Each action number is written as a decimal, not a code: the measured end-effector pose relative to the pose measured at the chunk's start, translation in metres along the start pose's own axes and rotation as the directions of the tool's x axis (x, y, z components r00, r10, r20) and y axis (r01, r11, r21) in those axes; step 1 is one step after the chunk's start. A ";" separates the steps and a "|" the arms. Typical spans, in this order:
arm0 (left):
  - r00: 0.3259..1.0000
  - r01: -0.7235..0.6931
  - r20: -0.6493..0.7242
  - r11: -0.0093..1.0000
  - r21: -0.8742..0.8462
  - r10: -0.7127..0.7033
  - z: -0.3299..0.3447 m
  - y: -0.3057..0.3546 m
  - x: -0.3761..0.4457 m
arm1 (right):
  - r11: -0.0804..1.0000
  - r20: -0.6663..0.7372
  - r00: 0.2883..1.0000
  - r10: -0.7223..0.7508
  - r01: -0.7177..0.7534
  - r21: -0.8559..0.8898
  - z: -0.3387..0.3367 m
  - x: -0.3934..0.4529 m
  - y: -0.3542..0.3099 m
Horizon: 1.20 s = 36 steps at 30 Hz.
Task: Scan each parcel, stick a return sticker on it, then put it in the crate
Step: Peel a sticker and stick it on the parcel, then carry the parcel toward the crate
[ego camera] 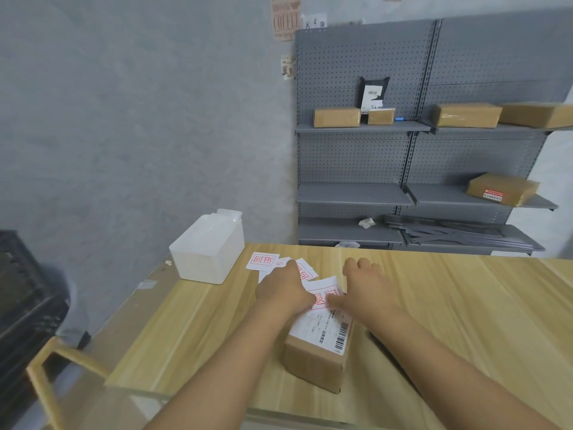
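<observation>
Step in hand: the sticker stage, judged from both hands working a return sticker [322, 294] on top of the parcel [319, 346].
Parcel place: lower centre of the frame, lying flat on the wooden bench [465, 305], between the two forearms.
Parcel axis: long axis runs from the lower centre of the frame up toward the middle, leaning slightly left; one short end faces the camera.
Parcel label: a white shipping label [324, 328] covers the top face, its barcode along the right edge, near the lower right corner of the top.
Sticker: white with red print, at the far end of the parcel top; its upper edge looks lifted, so it seems not yet pressed down.
Left hand [283, 290]: fingers bent down onto the sticker's left side; whether they pinch it or only press it I cannot tell.
Right hand [362, 283]: thumb lies on the sticker's right side, the other fingers loosely curled above the bench beyond the parcel.
Spare stickers [262, 262]: a loose scatter on the bench just above the left hand, beside a white plastic box [207, 252].
Done so far: scanning cannot be judged; no scanner shows.
Left to do: smooth the sticker, then move the parcel to the crate; a dark crate-like thing [24, 305] sits at the left edge.
More parcels: several brown boxes [336, 117] wait on the grey shelves, upper right.
</observation>
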<state>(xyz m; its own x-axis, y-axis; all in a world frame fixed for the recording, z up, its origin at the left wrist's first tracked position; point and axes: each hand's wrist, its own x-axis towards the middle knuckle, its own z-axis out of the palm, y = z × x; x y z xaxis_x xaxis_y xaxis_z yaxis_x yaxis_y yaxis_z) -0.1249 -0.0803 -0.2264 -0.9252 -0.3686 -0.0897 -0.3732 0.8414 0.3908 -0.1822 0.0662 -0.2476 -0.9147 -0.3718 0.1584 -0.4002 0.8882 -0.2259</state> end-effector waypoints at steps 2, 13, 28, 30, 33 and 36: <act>0.994 -0.053 -0.094 0.992 0.113 0.064 -0.002 0.004 0.000 | 0.990 -0.072 0.989 -0.128 0.132 0.045 -0.001 -0.001 -0.002; 0.986 -0.162 -0.032 0.987 -0.016 0.162 0.010 0.003 -0.013 | 0.978 0.024 0.988 -0.154 0.148 0.149 -0.001 -0.014 0.008; 0.958 0.208 0.282 0.819 -0.534 -0.059 0.002 -0.054 -0.050 | 0.618 0.312 0.935 0.166 -0.345 0.707 0.005 -0.057 -0.030; 0.967 0.206 0.244 0.802 -0.560 -0.078 -0.011 -0.072 -0.056 | 0.584 0.289 0.949 0.128 -0.308 0.751 0.003 -0.059 -0.050; 0.975 0.201 0.194 0.791 -0.578 -0.106 -0.036 -0.109 -0.066 | 0.541 0.271 0.961 0.054 -0.257 0.801 0.005 -0.064 -0.091; 0.981 0.193 0.119 0.780 -0.596 -0.152 -0.060 -0.155 -0.077 | 0.529 0.260 0.965 0.001 -0.222 0.819 0.010 -0.064 -0.143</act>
<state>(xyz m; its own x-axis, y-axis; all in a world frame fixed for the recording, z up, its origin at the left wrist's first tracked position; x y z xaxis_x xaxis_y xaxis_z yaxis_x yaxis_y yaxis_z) 0.0081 -0.2061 -0.2253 -0.8590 -0.4430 -0.2566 -0.4290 0.3494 0.8330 -0.0670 -0.0397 -0.2347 -0.8984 -0.4282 -0.0976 -0.0552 0.3307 -0.9421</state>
